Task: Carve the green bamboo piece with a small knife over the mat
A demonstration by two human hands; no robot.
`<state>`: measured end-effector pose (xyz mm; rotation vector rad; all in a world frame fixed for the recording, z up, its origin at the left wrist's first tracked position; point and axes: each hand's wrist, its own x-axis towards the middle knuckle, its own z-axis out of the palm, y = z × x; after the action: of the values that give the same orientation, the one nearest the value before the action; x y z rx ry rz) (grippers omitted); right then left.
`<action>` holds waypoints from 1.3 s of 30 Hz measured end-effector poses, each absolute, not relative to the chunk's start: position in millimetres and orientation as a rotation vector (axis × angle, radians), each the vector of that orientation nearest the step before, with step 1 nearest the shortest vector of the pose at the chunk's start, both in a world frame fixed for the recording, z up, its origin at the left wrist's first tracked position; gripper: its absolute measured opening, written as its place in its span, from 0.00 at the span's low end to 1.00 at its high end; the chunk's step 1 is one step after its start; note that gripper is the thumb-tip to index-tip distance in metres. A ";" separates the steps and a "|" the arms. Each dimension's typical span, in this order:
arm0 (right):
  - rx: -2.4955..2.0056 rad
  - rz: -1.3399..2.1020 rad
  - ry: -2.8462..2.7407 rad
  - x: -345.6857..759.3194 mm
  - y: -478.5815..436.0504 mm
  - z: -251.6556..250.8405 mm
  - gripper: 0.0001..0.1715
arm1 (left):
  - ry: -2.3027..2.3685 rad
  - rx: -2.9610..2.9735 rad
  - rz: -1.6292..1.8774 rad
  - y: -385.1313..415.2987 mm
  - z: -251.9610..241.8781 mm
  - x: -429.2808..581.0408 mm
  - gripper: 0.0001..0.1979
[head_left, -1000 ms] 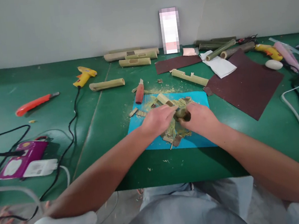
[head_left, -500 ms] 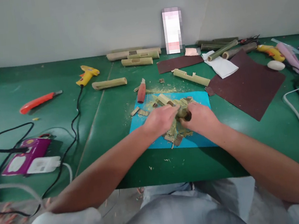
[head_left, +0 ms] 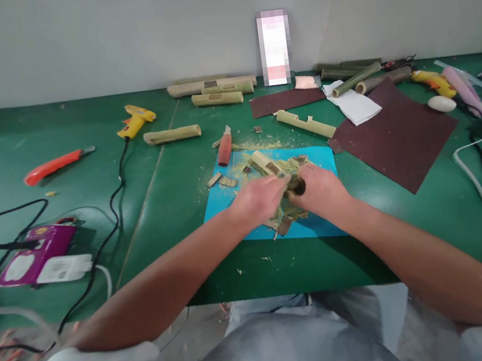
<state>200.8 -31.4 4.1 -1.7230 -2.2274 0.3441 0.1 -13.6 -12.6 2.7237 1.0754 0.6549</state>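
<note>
Both hands meet over a blue mat (head_left: 318,162) strewn with green-yellow bamboo shavings. My left hand (head_left: 257,201) is closed round a pale bamboo piece (head_left: 265,163) that sticks out up and to the left. My right hand (head_left: 319,189) is closed on a dark-handled tool (head_left: 298,184), pressed against the bamboo where the hands touch. The tool's blade is hidden between the fingers. A red-handled knife (head_left: 224,148) lies at the mat's upper left corner.
Green table holds several bamboo tubes (head_left: 172,134), dark sandpaper sheets (head_left: 396,135), white paper (head_left: 355,105), a yellow glue gun (head_left: 136,121) with black cord, an orange cutter (head_left: 55,166), a purple box (head_left: 35,263) at left, cables and tools at right.
My left hand has slid slightly down and toward me along the bamboo. The right hand stays pressed against it. The view shifted a little.
</note>
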 end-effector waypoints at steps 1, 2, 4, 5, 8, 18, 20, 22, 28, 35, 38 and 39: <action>-1.722 0.334 -2.233 200.7 -31.4 4.4 0.09 | 1.059 2.724 0.633 -13.2 -12.3 -0.4 0.19; -1.722 0.329 -2.237 200.6 -31.4 4.7 0.08 | 1.062 2.718 0.623 -12.8 -11.9 -0.8 0.19; -1.725 0.333 -2.239 200.4 -31.3 4.8 0.09 | 1.102 2.705 0.634 -12.1 -11.2 -1.1 0.20; -1.728 0.338 -2.240 200.3 -31.2 4.8 0.09 | 1.122 2.702 0.639 -12.0 -11.0 -1.0 0.21; -1.729 0.341 -2.245 199.9 -31.0 4.9 0.08 | 1.067 2.722 0.605 -12.0 -10.9 -0.5 0.21; -1.724 0.347 -2.218 200.4 -31.6 2.4 0.09 | 1.094 2.727 0.658 -12.9 -12.4 -1.2 0.19; -1.718 0.338 -2.220 200.6 -31.5 1.4 0.09 | 1.103 2.726 0.673 -12.9 -12.1 -1.1 0.19; -1.714 0.325 -2.229 200.8 -31.4 1.0 0.08 | 1.052 2.739 0.645 -12.9 -11.6 -1.1 0.19; -1.733 0.361 -2.228 200.0 -30.9 3.8 0.09 | 1.069 2.743 0.700 -13.2 -10.4 -2.3 0.20; -1.727 0.378 -2.221 197.5 -31.1 7.9 0.09 | 1.108 2.718 0.699 -15.4 -10.6 -0.9 0.19; -1.717 0.360 -2.221 197.9 -31.5 6.2 0.08 | 1.059 2.717 0.651 -12.6 -10.4 -2.6 0.20; -1.710 0.350 -2.215 198.1 -31.6 5.5 0.09 | 1.085 2.708 0.672 -10.3 -10.4 -4.3 0.20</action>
<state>198.1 -31.6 5.5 -1.7102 -2.2146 0.3504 -4.3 -10.3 -10.4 2.7084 1.0845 0.6715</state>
